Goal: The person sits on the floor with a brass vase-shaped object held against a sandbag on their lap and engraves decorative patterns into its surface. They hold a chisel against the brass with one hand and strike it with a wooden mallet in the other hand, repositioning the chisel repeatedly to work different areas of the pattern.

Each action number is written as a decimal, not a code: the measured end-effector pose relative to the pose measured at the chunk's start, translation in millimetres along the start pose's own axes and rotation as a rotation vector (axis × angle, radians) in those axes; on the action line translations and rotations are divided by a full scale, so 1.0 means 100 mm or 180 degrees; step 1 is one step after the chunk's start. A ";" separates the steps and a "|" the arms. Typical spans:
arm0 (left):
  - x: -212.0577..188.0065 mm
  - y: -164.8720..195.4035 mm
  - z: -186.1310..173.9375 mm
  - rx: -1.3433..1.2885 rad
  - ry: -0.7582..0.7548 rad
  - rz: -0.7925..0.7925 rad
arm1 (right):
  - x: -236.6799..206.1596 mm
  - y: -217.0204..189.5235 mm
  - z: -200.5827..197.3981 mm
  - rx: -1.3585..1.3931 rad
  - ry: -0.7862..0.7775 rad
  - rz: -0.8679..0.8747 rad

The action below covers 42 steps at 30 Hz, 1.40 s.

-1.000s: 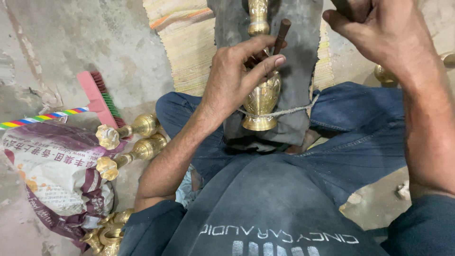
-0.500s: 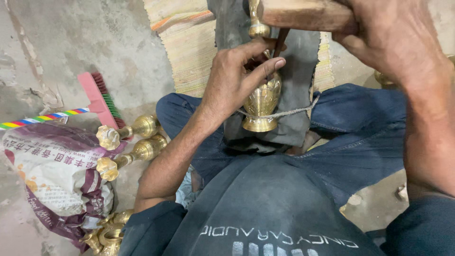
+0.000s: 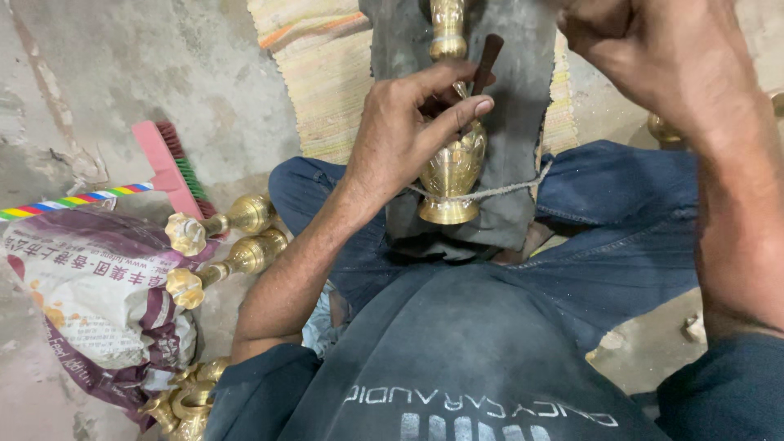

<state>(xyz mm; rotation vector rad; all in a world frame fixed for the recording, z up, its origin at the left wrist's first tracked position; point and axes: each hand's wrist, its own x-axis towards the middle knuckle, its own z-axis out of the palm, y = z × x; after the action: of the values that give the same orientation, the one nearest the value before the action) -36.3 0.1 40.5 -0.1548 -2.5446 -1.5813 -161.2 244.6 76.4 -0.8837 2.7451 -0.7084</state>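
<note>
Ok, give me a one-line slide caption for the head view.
Left hand steadies a dark punch on a brass vase tied to a padded block; right hand raised.

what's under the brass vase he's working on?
The brass vase lies on a dark grey pad, tied down by a cord. Under the pad, a striped woven mat shows. The left hand covers part of the vase; its underside is hidden.

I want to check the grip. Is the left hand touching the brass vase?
Touching. The head view shows the left hand lying over the upper body of the brass vase, with its fingers wrapped around it and pinching a dark punch.
</note>
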 end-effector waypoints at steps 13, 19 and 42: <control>-0.03 -0.04 0.02 -0.0045 0.0041 -0.0003 | 0.03 0.16 0.03 -0.0414 -0.0254 -0.0099; -0.05 0.00 0.01 -0.0101 0.0083 -0.0134 | 0.03 0.16 0.04 -0.0648 0.0054 -0.0607; -0.15 0.08 0.13 -0.0192 0.0510 -0.0361 | 0.24 -0.10 -0.05 -0.1351 -0.0199 -0.1247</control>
<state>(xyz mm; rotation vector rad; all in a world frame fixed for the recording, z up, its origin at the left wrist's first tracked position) -21.6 15.0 38.9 0.1077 -2.4235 -1.6391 -177.4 225.6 85.0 -1.5279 2.7353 -0.1331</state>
